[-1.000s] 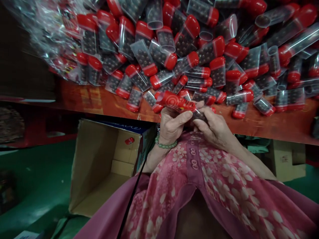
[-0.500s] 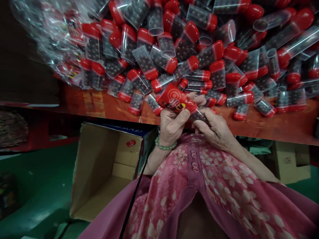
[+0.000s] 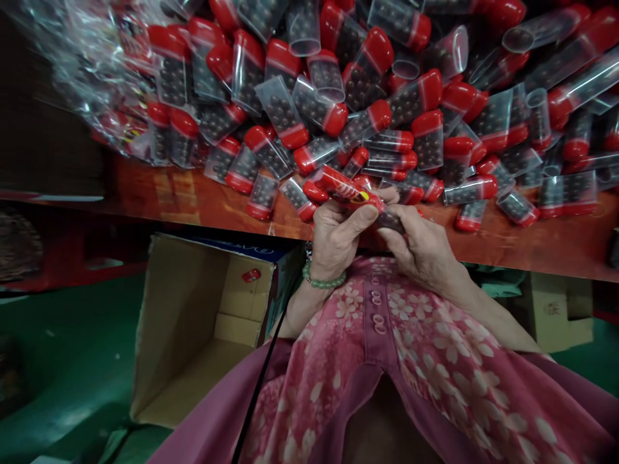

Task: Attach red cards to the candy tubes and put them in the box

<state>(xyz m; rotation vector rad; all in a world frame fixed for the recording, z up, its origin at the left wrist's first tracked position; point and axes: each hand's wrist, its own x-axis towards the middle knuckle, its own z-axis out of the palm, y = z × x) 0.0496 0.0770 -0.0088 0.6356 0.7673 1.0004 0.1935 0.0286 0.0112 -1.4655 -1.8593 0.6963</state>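
Observation:
My left hand, with a green bead bracelet at the wrist, is closed around a glossy red packet with white and yellow print. Its thumb presses on the near side. My right hand pinches a clear tube of dark balls at the packet's right end. Part of the tube shows between the two hands; whether its other end is inside the packet I cannot tell. Just beyond the hands lie many clear, red-capped tubes filled with dark balls.
Clear plastic bags with red print bunch at the far left of the reddish-brown table. Below its edge on the left stands an open cardboard box with a small red piece inside. Another carton is at the lower right.
The red packet has turned, so its broad printed face now looks narrower. Both hands keep their grip near the same spot. The whole view has shifted slightly.

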